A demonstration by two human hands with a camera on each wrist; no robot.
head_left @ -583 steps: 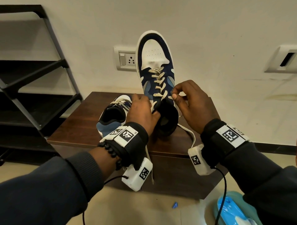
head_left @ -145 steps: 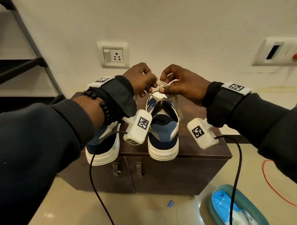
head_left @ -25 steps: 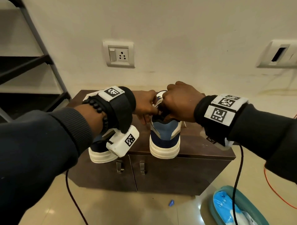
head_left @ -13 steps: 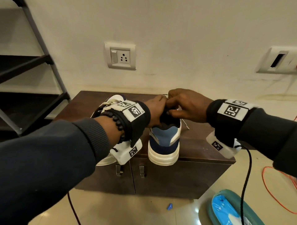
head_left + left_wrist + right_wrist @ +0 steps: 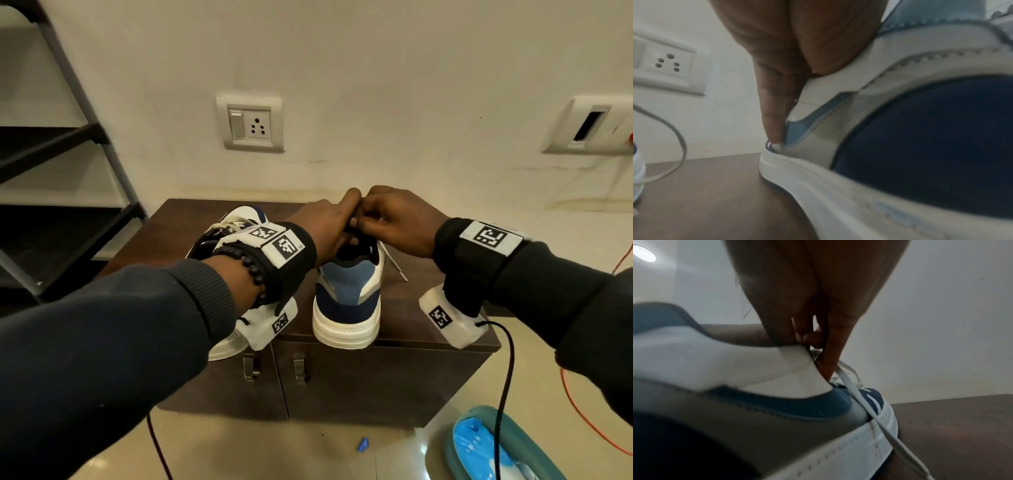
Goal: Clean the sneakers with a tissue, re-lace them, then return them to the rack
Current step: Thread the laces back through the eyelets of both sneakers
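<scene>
Two navy, blue and white sneakers stand on a brown cabinet (image 5: 431, 329). The right sneaker (image 5: 346, 301) has its heel toward me. The left sneaker (image 5: 236, 219) is mostly hidden behind my left wrist. Both hands meet over the right sneaker's opening. My left hand (image 5: 325, 226) pinches its upper side wall (image 5: 818, 104), with a finger (image 5: 774, 116) lying down along the outside. My right hand (image 5: 394, 222) has curled fingers at the top laces, its index finger (image 5: 828, 363) pressing where the white lace (image 5: 859, 400) leaves the eyelets. A loose lace end (image 5: 395, 265) trails right.
A black shoe rack (image 5: 68, 150) stands at the left. A wall socket (image 5: 253, 123) is behind the cabinet. On the floor at the lower right lie a teal basin (image 5: 534, 445) with a blue bag inside, an orange cable (image 5: 582, 425) and a small blue scrap (image 5: 363, 444).
Both hands stay together at the top of the right sneaker. My left wrist has dropped lower in front of the left sneaker, and the sneaker has not moved.
</scene>
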